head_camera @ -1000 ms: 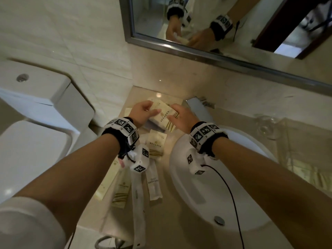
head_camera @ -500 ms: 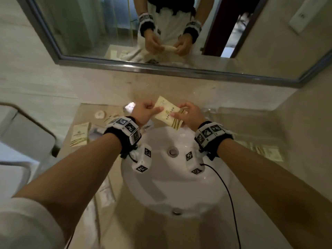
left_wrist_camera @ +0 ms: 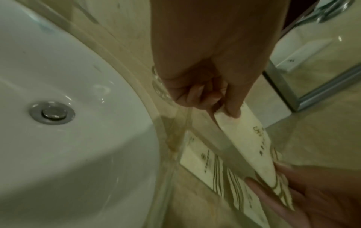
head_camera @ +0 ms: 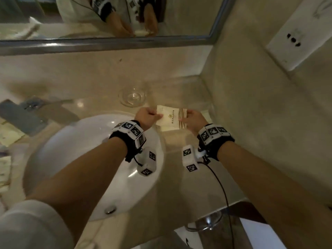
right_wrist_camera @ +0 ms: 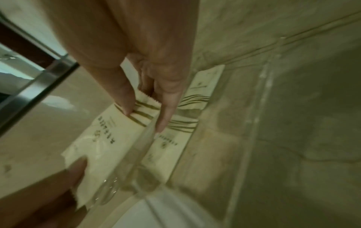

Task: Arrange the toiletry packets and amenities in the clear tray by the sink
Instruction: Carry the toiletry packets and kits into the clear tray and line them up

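Note:
A cream packet (head_camera: 170, 116) with gold stripes is stretched between my two hands, just above the clear tray (head_camera: 181, 92) to the right of the sink. My left hand (head_camera: 158, 116) pinches its plain end and my right hand (head_camera: 183, 119) pinches its striped end. The left wrist view shows the thumb and fingers (left_wrist_camera: 230, 111) clamped on the packet's corner, above the tray wall (left_wrist_camera: 173, 143). A second matching packet (right_wrist_camera: 171, 138) lies flat inside the tray, under the held one (right_wrist_camera: 109, 135).
The white sink basin (head_camera: 80, 150) fills the middle, its faucet (head_camera: 27, 115) at the left. A clear glass dish (head_camera: 133, 97) stands just behind the left hand. More packets (head_camera: 9, 137) lie on the left counter. The right wall with an outlet (head_camera: 296, 38) is close.
Both hands have carried the packet from the left counter across the sink to the right, over the clear tray. The grip on both ends is unchanged.

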Available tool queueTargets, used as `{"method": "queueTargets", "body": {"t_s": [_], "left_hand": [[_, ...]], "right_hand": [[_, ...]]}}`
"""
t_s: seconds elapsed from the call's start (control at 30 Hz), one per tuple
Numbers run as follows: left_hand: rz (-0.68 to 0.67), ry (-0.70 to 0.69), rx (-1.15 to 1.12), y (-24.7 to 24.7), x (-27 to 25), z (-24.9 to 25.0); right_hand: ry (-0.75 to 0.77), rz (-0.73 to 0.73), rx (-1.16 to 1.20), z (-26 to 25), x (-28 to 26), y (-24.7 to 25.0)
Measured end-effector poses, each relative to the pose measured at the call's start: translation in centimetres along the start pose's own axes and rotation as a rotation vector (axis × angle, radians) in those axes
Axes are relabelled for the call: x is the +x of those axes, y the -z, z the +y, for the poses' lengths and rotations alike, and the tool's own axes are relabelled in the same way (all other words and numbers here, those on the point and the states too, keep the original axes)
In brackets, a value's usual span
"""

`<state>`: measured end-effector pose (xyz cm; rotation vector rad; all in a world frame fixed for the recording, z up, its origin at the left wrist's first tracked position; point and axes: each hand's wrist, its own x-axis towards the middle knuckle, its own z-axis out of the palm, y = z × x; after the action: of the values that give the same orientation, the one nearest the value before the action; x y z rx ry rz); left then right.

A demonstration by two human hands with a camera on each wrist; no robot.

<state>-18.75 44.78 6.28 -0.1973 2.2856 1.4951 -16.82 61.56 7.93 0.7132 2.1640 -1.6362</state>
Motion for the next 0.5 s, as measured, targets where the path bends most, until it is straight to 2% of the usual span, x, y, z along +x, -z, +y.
{"method": "queueTargets", "body": {"t_s": [0.1,0.23,0.5], "left_hand": [[-0.011,0.065,0.021,-3.0,1.1,-0.7],[0.198,0.04,0.046,-3.5,1.6,-1.5],[0.371,0.007,0.032,-2.9,2.4,-2.3]], "right_hand": [[-0.092,0.036,-0.183,1.9,0.7,2.5],[-0.182,0.02,-0.177,3.7,2.4,3.9],[-0.155,0.024,-0.223,3.4,4.6,2.4]]}}
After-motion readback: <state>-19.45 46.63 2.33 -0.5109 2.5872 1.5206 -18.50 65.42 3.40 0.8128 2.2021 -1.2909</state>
